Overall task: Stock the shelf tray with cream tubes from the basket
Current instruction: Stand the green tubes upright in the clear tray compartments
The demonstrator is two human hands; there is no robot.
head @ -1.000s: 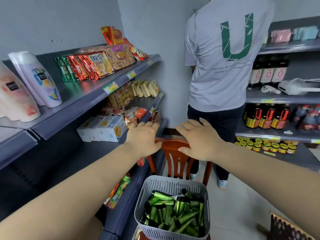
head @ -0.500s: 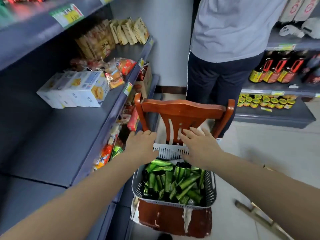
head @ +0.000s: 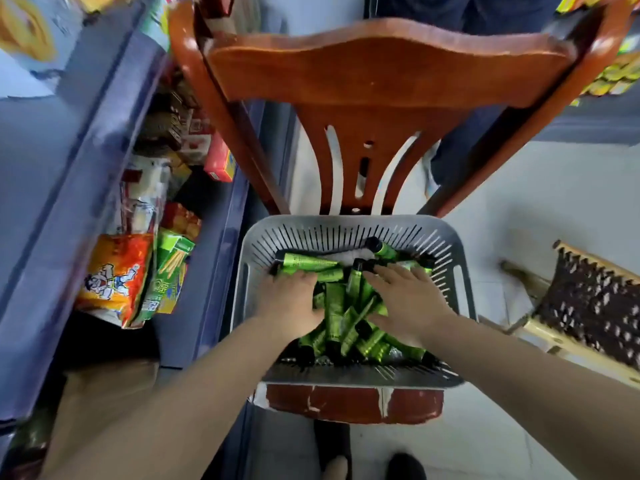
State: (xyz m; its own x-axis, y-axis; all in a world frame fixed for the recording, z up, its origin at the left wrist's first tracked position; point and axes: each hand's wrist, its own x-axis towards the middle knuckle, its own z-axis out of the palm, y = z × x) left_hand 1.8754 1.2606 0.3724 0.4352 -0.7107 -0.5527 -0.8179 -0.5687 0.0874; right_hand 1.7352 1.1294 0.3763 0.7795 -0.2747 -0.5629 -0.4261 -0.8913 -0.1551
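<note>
The green cream tubes (head: 341, 306) lie heaped in the grey basket (head: 349, 228) on the wooden chair (head: 381, 71), with the left hand (head: 294, 299) and right hand (head: 410, 299) pressed palm-down into them, whether either has closed on any I cannot tell, so gathering seems underway and next comes lifting a bunch toward the shelf tray, which is not in view.

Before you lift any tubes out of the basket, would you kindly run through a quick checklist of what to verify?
1. Grey slotted plastic basket sits on the red wooden chair seat: ok.
2. Green cream tubes with black caps within reach: ok.
3. Left hand on the pile: ok.
4. Right hand on the pile: ok.
5. Firm grip on a tube: cannot tell, fingers lie among the tubes.
6. Shelf tray in sight: not ok.
</note>
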